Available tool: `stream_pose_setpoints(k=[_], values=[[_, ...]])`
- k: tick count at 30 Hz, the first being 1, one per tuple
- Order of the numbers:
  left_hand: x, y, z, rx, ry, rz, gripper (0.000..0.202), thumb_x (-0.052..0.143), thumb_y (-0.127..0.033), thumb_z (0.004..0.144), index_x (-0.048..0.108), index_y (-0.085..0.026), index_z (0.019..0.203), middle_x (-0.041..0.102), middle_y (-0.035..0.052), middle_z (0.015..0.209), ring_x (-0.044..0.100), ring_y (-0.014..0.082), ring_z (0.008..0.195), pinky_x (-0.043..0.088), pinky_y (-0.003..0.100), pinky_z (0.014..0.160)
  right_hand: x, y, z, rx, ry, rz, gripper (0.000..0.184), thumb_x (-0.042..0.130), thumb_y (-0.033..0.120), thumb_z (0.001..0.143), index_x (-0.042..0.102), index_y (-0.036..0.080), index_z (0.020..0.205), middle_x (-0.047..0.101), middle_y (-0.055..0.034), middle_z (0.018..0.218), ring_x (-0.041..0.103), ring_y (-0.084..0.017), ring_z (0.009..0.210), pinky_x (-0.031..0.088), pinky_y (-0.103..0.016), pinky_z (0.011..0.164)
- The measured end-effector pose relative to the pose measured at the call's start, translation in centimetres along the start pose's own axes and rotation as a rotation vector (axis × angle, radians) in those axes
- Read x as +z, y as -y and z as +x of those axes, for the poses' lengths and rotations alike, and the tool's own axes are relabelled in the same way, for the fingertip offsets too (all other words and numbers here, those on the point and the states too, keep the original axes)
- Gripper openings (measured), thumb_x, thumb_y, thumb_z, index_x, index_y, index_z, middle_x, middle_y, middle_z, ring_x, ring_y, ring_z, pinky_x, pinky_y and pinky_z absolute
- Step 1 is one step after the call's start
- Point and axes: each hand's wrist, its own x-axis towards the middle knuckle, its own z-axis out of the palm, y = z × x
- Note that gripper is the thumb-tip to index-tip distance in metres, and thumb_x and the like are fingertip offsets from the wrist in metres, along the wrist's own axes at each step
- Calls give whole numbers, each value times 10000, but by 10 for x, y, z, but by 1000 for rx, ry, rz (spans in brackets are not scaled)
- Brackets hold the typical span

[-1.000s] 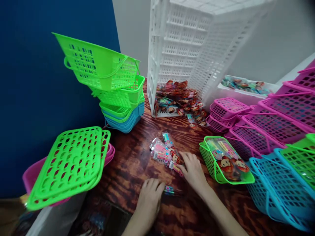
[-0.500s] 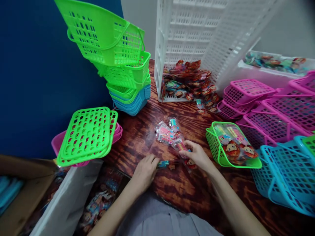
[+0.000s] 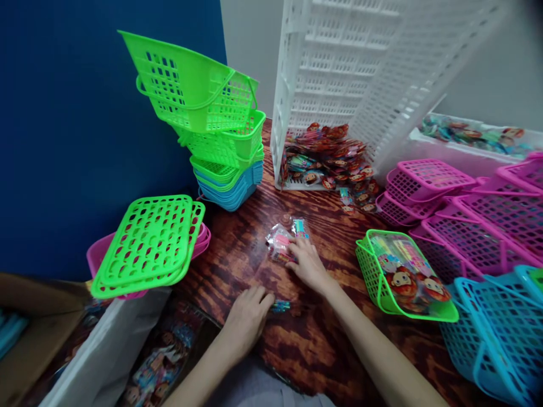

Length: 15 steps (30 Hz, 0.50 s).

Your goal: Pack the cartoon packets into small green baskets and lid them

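Note:
My left hand [image 3: 246, 319] rests on the dark wooden table [image 3: 237, 249] near its front edge, fingers curled, fingertips pinching a small blue packet [image 3: 280, 306]. My right hand [image 3: 307, 264] lies farther in, palm down, its fingers pressed on a small pile of clear pink and blue packets [image 3: 283, 244]. To the right stands a small green basket [image 3: 372, 278] with cartoon-printed packets inside.
A stack of green and blue baskets [image 3: 220, 147] stands at the back left. Green perforated lids [image 3: 148, 244] lie on pink ones at left. A tilted white crate [image 3: 339, 73] shelters more packets [image 3: 328, 161]. Pink baskets [image 3: 445, 209] and blue baskets [image 3: 500, 328] crowd the right.
My right hand moved from the packets near the table's front back up onto the small pile. The left hand stayed on the blue packet. The camera shifted slightly.

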Motion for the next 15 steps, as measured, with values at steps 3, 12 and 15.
stream_pose_setpoints(k=[3,12,15], values=[[-1,-1,0,-6,6,-9,283,491,-49,896,578,-207,1115,593,49,1034,561,221,951,484,360,841,3,1,-7,7,-44,-97,442,664,147,810,543,213,1230,565,-117,1234,478,-283,1142,404,-411,901],[3,-1,2,-30,10,-8,295,483,-57,897,569,-207,1135,590,57,1050,554,226,952,474,371,844,0,2,-3,137,-12,55,148,712,247,787,579,215,844,608,-66,1033,528,-248,1010,412,-351,821],[3,-3,2,-45,11,-3,289,484,-59,896,577,-201,1130,594,61,1044,558,230,949,479,379,842,-1,7,6,113,-44,-40,152,715,261,794,601,216,885,566,-89,1185,488,-281,1125,394,-402,880]])
